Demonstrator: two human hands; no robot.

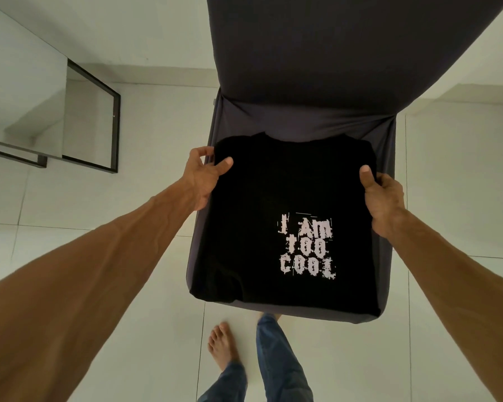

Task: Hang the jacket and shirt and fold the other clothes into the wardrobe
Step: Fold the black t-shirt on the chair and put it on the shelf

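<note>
T-shirt point(259, 213): black cloth, matt, soft.
Print point(305, 249): pale lettering, flat, with a cracked, broken finish.
Chair cover point(317, 53): dark grey stretch cloth, smooth, faint sheen, puckered along the seat's back edge.
Floor point(157, 126): pale tiles, smooth, slightly glossy, thin grout lines.
Table top point(26, 97): glass, glossy, reflective.
Table frame point(115, 132): black, matt, seemingly metal.
Trousers point(279, 358): blue denim, matt.

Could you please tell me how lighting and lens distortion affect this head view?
Head view: soft, even light with faint shadows; the black T-shirt is so dark its folds vanish, yet its white print reads sharp; the wide-angle lens bows the chair back.
</note>
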